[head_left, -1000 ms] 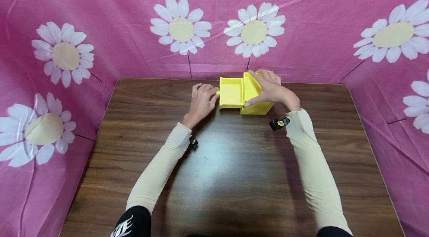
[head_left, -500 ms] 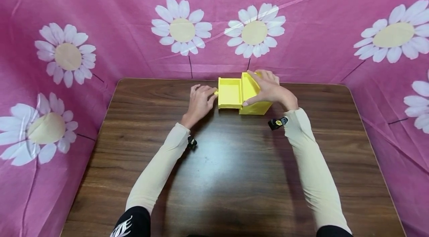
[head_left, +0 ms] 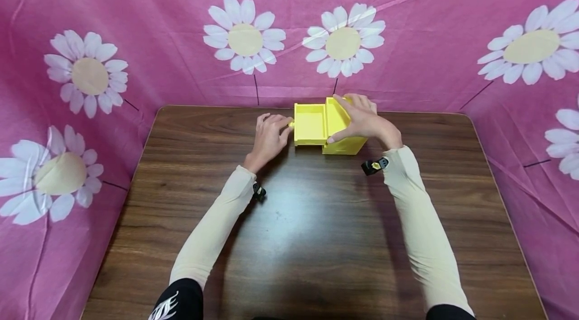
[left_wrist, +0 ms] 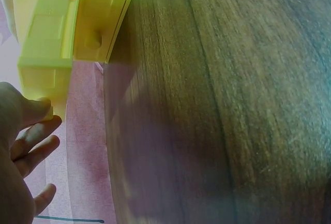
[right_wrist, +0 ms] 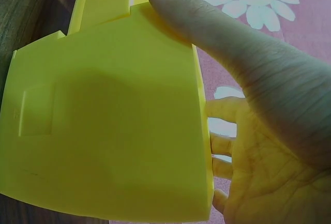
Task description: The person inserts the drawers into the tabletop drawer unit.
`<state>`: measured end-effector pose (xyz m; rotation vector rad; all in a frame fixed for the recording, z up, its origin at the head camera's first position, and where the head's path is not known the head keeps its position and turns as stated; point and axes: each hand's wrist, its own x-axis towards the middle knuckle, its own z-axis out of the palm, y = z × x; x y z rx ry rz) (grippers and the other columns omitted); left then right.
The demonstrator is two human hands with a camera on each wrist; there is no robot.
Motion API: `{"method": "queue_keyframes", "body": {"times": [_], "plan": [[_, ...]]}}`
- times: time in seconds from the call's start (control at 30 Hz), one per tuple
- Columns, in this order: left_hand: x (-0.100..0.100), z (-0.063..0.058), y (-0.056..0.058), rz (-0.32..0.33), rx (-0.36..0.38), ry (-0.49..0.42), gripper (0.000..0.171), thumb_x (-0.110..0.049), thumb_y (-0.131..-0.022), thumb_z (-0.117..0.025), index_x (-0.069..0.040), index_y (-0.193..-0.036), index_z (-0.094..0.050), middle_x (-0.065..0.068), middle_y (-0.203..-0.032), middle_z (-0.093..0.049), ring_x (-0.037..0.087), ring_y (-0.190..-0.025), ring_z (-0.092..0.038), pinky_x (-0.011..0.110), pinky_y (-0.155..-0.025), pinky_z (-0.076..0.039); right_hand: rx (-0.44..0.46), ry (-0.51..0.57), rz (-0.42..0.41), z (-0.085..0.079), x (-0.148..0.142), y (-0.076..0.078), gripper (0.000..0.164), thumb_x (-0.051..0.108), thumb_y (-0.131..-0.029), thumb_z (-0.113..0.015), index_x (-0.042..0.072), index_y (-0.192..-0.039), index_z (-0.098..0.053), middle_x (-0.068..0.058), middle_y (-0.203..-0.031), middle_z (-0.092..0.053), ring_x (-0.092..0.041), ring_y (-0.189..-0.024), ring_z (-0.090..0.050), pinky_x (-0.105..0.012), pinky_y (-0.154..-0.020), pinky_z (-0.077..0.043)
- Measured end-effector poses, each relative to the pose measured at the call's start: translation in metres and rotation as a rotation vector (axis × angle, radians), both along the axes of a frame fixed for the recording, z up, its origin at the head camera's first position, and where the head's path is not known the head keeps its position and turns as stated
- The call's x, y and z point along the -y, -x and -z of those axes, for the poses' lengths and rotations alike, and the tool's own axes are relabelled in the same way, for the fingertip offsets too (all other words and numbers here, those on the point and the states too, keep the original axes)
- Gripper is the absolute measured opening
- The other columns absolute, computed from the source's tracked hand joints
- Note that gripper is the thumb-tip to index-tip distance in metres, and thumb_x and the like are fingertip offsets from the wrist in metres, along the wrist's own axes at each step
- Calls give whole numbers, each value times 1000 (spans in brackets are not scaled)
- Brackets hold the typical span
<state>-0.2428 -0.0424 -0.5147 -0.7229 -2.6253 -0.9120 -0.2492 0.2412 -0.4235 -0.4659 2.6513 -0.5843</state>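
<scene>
A small yellow cabinet (head_left: 345, 147) stands near the table's far edge, with its upper drawer (head_left: 310, 127) pulled out to the left. The drawer holds nothing that I can see. My left hand (head_left: 270, 138) pinches the drawer's knob (left_wrist: 48, 111) between thumb and fingers. Below it, in the left wrist view, a lower drawer (left_wrist: 98, 25) with a round knob sits pushed in. My right hand (head_left: 364, 120) spans the cabinet's top and grips it. In the right wrist view, its thumb (right_wrist: 176, 6) lies on the near side and the other fingers reach round to the far side.
The brown wood-grain table (head_left: 280, 249) extends toward me from the cabinet. A pink cloth (head_left: 289, 23) printed with white daisies hangs close behind the table and along both sides.
The cabinet, its drawer and both hands have shifted very slightly left together since a second ago. Both hands keep their holds, and the drawer stays pulled out about as far.
</scene>
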Motion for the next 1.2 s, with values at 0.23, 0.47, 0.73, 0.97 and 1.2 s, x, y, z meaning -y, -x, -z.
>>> {"method": "queue_keyframes", "body": {"times": [0.23,0.47,0.73,0.97,1.2], "plan": [[0,0,0,14,8,3,25,-11,-96,-74,-4,-119,-78,13,-115,-77,28,-110,-71,58,-115,-37,-2,-2,-1,-1,1,0,128,53,-74,-91,10,-168,-15,-25,-166,-16,-48,-153,-11,-69,-116,-15],[-1,0,-3,15,35,14,24,-14,-97,-74,-6,-119,-78,12,-116,-77,27,-111,-71,53,-118,-34,-1,-5,-3,-2,0,-1,128,54,-75,-90,11,-168,-15,-26,-166,-16,-48,-153,-11,-69,-116,-15],[-5,0,-2,23,12,27,25,-14,-98,-72,-6,-120,-78,11,-116,-78,26,-111,-71,54,-117,-35,-7,7,-5,-3,2,-1,129,54,-74,-90,11,-168,-14,-26,-166,-16,-48,-152,-11,-68,-116,-16],[-6,1,-1,6,17,16,24,-14,-98,-72,-6,-120,-78,11,-115,-77,27,-112,-70,57,-117,-35,-10,4,-6,-2,1,-1,129,55,-73,-90,11,-168,-15,-25,-165,-18,-47,-151,-12,-68,-116,-17],[-8,3,0,-8,24,13,25,-15,-99,-71,-6,-121,-77,11,-114,-77,27,-113,-69,57,-117,-35,-1,-3,-4,-3,1,-2,131,57,-73,-90,12,-169,-14,-25,-166,-16,-47,-152,-12,-68,-114,-18]]}}
